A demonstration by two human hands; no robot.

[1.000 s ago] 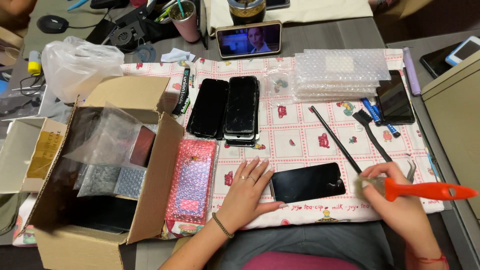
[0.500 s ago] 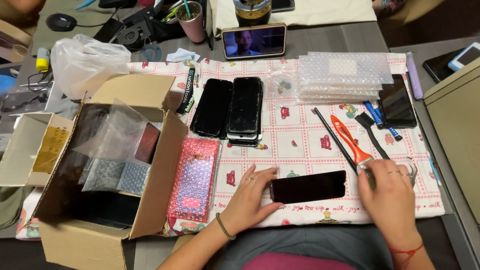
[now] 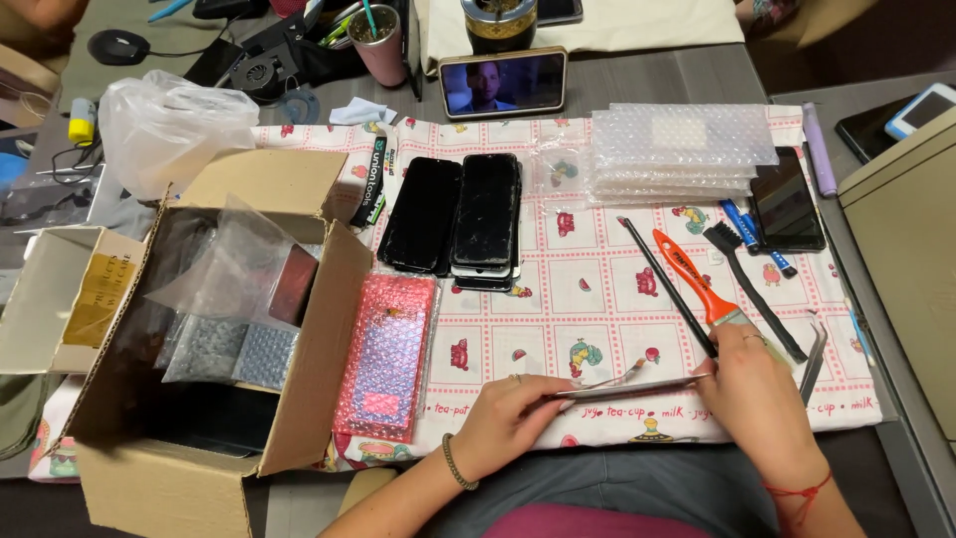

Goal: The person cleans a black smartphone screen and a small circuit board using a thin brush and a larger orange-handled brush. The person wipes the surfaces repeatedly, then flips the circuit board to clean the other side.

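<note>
Both of my hands hold a thin black phone screen panel edge-on, just above the near edge of the patterned cloth. My left hand grips its left end and my right hand grips its right end. An orange-handled scraper lies on the cloth just beyond my right hand, beside a thin black rod and a black brush. Metal tweezers lie to the right of that hand.
An open cardboard box with bagged parts stands at the left, a pink bubble-wrap pouch beside it. Black phone panels are stacked mid-cloth. Bubble-wrap bags, another phone and a propped phone playing video lie farther back.
My right hand put the orange scraper down on the cloth. Both hands then picked the black screen panel up off the cloth and turned it edge-on.
</note>
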